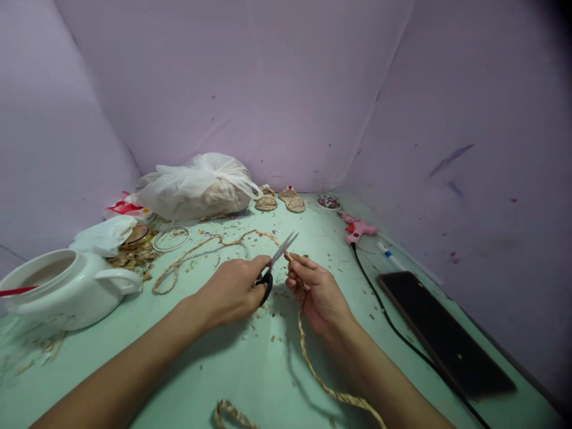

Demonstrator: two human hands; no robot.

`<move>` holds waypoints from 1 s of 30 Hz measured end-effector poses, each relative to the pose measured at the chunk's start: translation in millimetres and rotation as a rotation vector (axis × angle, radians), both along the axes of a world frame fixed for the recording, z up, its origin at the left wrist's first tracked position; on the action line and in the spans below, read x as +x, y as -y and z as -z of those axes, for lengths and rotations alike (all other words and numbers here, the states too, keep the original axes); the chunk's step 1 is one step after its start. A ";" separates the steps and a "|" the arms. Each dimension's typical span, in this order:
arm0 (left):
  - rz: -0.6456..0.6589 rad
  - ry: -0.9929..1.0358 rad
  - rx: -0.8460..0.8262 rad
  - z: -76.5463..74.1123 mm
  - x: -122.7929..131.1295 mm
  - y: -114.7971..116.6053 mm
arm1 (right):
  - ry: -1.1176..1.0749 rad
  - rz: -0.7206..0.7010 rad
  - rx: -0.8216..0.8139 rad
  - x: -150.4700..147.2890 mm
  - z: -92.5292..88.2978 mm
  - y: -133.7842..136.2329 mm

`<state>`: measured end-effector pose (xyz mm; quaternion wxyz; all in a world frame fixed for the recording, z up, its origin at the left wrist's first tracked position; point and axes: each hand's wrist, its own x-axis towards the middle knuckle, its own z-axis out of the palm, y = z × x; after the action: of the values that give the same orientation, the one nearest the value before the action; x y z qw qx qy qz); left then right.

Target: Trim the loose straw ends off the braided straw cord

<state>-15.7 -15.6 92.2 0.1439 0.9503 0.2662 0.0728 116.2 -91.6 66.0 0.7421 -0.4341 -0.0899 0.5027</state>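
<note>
Right fingers (304, 271) bent around braided cord (302, 342)

Walls (290, 77), three, pale purple, smudged, are standing around a light-green table (259, 381); soft light is falling across them.

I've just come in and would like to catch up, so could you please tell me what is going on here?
A person is working on a braided cord over a pale green table. The left hand holds scissors, blades slightly parted right by the cord, while the right hand pinches the cord close by. Whether the cord is cut there is hard to tell. A pink glue gun lies to the right.
</note>
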 end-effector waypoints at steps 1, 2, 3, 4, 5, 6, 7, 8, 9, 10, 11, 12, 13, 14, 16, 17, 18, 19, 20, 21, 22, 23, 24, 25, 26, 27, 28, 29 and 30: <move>-0.046 0.069 -0.032 -0.9 -0.8 -2.6 | -0.001 -0.002 -0.002 0.0 0.3 -0.1; -0.100 0.151 -0.068 -1.8 -1.4 -5.1 | -0.001 -0.003 -0.005 -0.1 0.4 -0.1; -0.161 0.248 -0.116 -2.9 -1.8 -7.3 | 0.001 -0.004 -0.012 -0.3 0.5 0.0; -0.227 0.353 -0.190 -3.9 -1.8 -9.1 | 0.006 -0.006 -0.023 -0.6 0.4 0.2; -0.294 0.460 -0.292 -4.8 -1.4 -10.6 | 0.014 -0.010 -0.038 -1.2 0.3 0.4; -0.357 0.562 -0.417 -5.6 -0.7 -11.7 | 0.028 -0.013 -0.056 -2.0 0.2 0.7; -0.412 0.653 -0.553 -6.2 0.2 -12.7 | 0.049 -0.019 -0.074 -3.1 0.2 1.0; -0.457 0.727 -0.690 -6.6 1.2 -13.7 | 0.074 -0.031 -0.090 -4.4 0.4 1.3; -0.486 0.784 -0.822 -6.6 2.1 -15.1 | 0.103 -0.049 -0.103 -6.0 0.9 1.8; -0.499 0.828 -0.945 -6.4 2.9 -16.8 | 0.133 -0.075 -0.113 -7.7 1.5 2.2; -0.505 0.861 -1.056 -5.8 3.4 -18.8 | 0.163 -0.108 -0.123 -9.6 2.3 2.8; -0.514 0.884 -1.157 -4.9 3.6 -21.1 | 0.193 -0.147 -0.133 -11.5 3.2 3.4; -0.531 0.904 -1.241 -3.7 3.6 -23.3 | 0.222 -0.195 -0.140 -13.3 4.1 4.0; -0.556 0.928 -1.298 -2.4 3.4 -25.4 | 0.250 -0.250 -0.139 -15.1 5.0 4.5; -0.599 0.988 -1.310 0.4 3.0 -28.5 | 0.293 -0.354 -0.111 -18.0 6.5 5.1; -0.604 1.014 -1.274 1.9 2.9 -29.4 | 0.299 -0.395 -0.087 -19.0 7.2 5.2; -0.595 1.032 -1.217 3.4 3.0 -30.1 | 0.296 -0.427 -0.066 -19.8 7.8 5.0; -0.574 1.038 -1.144 5.0 3.2 -30.7 | 0.288 -0.447 -0.056 -20.4 8.5 4.8; -0.549 1.032 -1.060 6.8 3.5 -31.3 | 0.284 -0.457 -0.059 -20.8 9.1 4.6; -0.525 1.018 -0.966 8.9 3.9 -32.2 | 0.294 -0.457 -0.071 -21.1 9.7 4.5; -0.501 0.994 -0.855 11.4 4.3 -33.2 | 0.320 -0.448 -0.087 -21.6 10.1 4.6; -0.472 0.957 -0.723 14.3 4.6 -34.1 | 0.364 -0.426 -0.099 -22.2 10.3 5.0; -0.438 0.909 -0.581 17.7 4.9 -34.8 | 0.415 -0.393 -0.101 -23.3 10.4 5.7; -0.404 0.850 -0.443 21.4 5.1 -34.8 | 0.465 -0.359 -0.094 -24.8 10.3 6.9; -0.369 0.787 -0.326 25.3 5.3 -34.0 | 0.510 -0.328 -0.080 -26.7 10.1 8.5; -0.337 0.728 -0.235 29.3 5.5 -32.3 | 0.545 -0.304 -0.063 -29.0 9.9 10.4; -0.313 0.681 -0.176 33.0 5.7 -29.8 | 0.571 -0.287 -0.046 -31.4 9.8 12.6; -0.298 0.647 -0.145 36.4 6.1 -26.8 | 0.593 -0.279 -0.028 -33.8 9.9 14.8; -0.291 0.622 -0.131 39.3 6.5 -23.7 | 0.612 -0.275 -0.013 -35.8 10.0 16.8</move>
<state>-9.2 8.1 52.9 0.2669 0.8235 0.3463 0.3615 80.4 -108.5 56.0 0.6031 -0.5533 -0.3631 0.4452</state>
